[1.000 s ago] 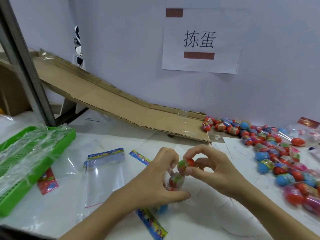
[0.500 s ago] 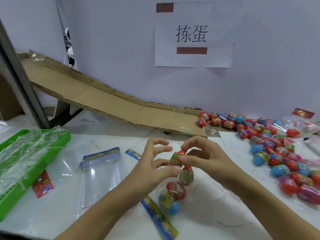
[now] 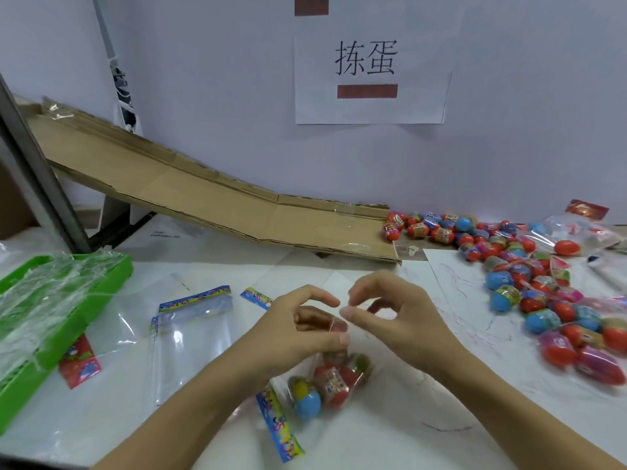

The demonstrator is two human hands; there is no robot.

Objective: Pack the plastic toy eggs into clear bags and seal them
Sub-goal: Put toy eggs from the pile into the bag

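Single head-worn view looks forward and down, close over the table (image 3: 424, 435).

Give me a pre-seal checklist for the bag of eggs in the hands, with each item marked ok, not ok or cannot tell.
1. Eggs inside the clear bag: ok, several sit at its bottom, including a blue egg.
2. Left hand holds the bag's mouth: ok, thumb and fingers are curled at the top edge.
3. Right hand grips the mouth: cannot tell, fingertips pinch near the film, contact blurred.
4. Mouth sealed: cannot tell, but nothing shows it closed.
5. Egg count complete: cannot tell, eggs overlap.
6. Spare empty bag within reach: ok, flat on the table to the left.
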